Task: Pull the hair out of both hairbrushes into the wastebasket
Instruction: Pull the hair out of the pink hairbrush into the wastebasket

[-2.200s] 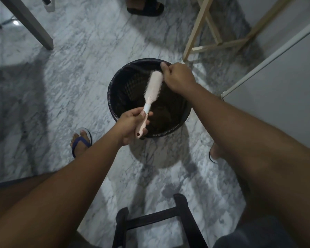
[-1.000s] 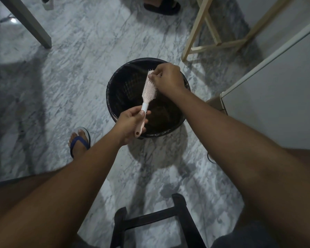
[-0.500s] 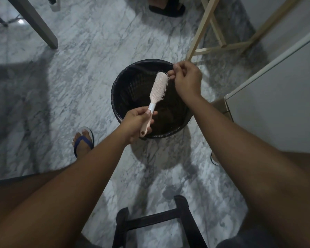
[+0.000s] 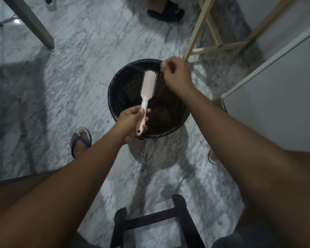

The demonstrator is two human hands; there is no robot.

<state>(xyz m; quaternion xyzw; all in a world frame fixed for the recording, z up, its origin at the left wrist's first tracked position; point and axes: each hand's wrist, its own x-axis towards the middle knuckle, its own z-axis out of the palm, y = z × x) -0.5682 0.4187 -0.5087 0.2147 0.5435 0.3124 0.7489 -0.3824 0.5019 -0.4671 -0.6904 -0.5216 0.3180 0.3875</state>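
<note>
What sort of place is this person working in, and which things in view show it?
Most likely a room in a home: a marble-patterned floor, a black wastebasket standing on it, a light wooden frame, and a foot in a flip-flop.

Grey-veined marble floor [image 4: 79, 72]. Top left, a grey furniture leg [image 4: 32, 22]; top right, a pale wooden frame [image 4: 195, 33]; top centre, a foot in a black sandal [image 4: 166, 12]. Left, a blue flip-flop [image 4: 81, 142]. Bottom, a dark stool [image 4: 150, 219]; right, a white panel [image 4: 276, 104].
</note>
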